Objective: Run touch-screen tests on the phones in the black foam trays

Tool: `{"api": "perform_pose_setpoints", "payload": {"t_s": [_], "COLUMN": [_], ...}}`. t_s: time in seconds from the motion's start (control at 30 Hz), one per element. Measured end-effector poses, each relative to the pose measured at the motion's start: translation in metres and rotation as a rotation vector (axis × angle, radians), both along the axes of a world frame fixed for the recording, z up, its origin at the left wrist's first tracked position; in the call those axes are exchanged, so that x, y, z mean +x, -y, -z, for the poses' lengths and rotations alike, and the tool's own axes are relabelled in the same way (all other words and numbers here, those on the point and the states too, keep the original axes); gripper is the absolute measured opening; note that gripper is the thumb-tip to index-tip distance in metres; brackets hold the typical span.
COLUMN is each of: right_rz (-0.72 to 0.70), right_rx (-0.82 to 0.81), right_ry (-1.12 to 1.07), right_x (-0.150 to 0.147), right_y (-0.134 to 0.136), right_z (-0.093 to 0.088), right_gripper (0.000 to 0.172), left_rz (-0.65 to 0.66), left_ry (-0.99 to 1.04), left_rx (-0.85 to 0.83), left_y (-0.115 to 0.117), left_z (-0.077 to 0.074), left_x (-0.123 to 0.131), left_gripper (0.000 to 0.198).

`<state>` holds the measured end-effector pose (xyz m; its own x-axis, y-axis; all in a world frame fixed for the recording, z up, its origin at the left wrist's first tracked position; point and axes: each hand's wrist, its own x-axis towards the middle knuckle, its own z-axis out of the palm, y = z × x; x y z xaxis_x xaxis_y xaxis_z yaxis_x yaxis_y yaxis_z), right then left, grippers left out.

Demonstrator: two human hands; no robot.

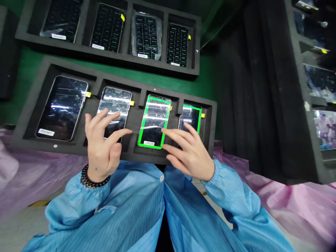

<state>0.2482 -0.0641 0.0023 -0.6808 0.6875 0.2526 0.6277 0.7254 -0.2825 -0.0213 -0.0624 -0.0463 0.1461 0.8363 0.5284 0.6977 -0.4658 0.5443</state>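
Observation:
A black foam tray point(126, 145) lies before me with phones set in its compartments. My left hand point(103, 143), a black coiled band at its wrist, is over the second phone point(117, 96) from the left, fingers spread and empty; that screen is dark. My right hand point(189, 150) has its fingers apart, the index fingertip at the lower right edge of the third phone point(153, 117), which shows a bright green border. Partly behind the right hand is the rightmost phone point(191, 113), also green-bordered. At the far left sits a dark-screened phone point(63, 108) with a white label.
Beyond, a second foam tray point(126, 57) holds several phones showing grid lists, some under clear film. Green table surface point(157, 78) shows between the trays. Stacked black foam point(252, 91) rises on the right, beside another tray of phones point(324, 129) at the right edge.

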Motion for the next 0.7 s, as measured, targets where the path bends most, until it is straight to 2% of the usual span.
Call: {"api": "perform_pose_setpoints", "payload": {"t_s": [0.23, 0.37, 0.47, 0.7], "right_rz": [0.235, 0.407, 0.514, 0.422], "right_rx": [0.122, 0.198, 0.191, 0.042], "right_ry": [0.077, 0.089, 0.112, 0.221], "right_x": [0.015, 0.036, 0.049, 0.04], "right_y": [-0.04, -0.049, -0.053, -0.065], "right_z": [0.002, 0.007, 0.011, 0.019], "right_gripper": [0.029, 0.029, 0.031, 0.036], "left_rz": [-0.017, -0.032, -0.035, -0.051], "left_ry": [-0.001, 0.007, 0.009, 0.013], "left_rx": [-0.009, -0.023, -0.022, -0.007], "left_y": [0.0, 0.001, 0.001, 0.001], "left_z": [0.0, -0.002, -0.001, 0.002], "left_x": [0.0, 0.0, 0.0, -0.001], "left_gripper": [0.055, 0.054, 0.054, 0.053]}}
